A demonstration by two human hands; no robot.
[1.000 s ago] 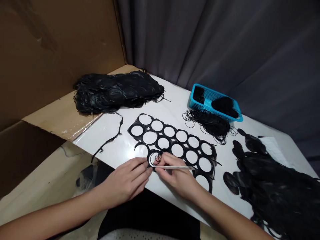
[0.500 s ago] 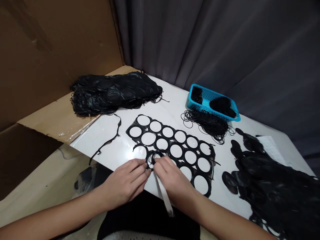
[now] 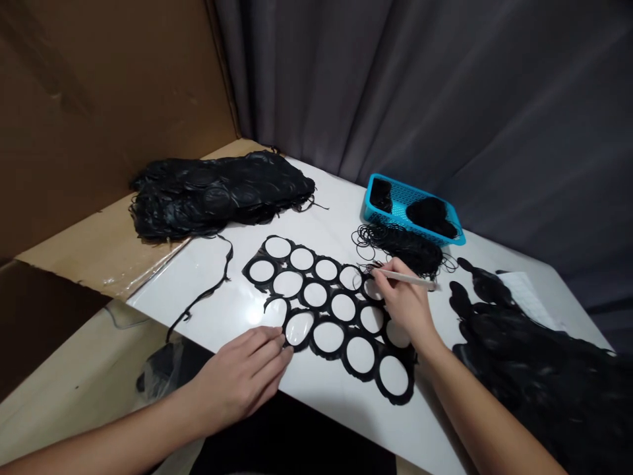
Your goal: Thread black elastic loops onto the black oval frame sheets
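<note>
A black rubber sheet [image 3: 318, 315] with rows of large round holes lies flat on the white table. At its near left corner, my left hand [image 3: 250, 369] pinches the edge between thumb and fingers. Above the far right part of the sheet, my right hand [image 3: 404, 297] grips a slim pale tool [image 3: 408, 280], flat like tweezers. Fine black loops show at its tip, though I cannot make out how many. Just beyond that hand is a loose heap of thin black rings [image 3: 403, 247]. My right hand hides some of the sheet's holes.
Behind the heap stands a blue basket [image 3: 414, 227] holding black bundles. A thick stack of black sheets [image 3: 217, 194] lies at the back left, near cardboard. More black rubber pieces [image 3: 544, 369] cover the right side, beside white paper [image 3: 529, 300]. A torn black strip [image 3: 205, 290] lies left.
My right hand has moved from beside my left hand, away and to the right toward the ring heap, carrying the pale tool. My left hand stays at the sheet's near edge.
</note>
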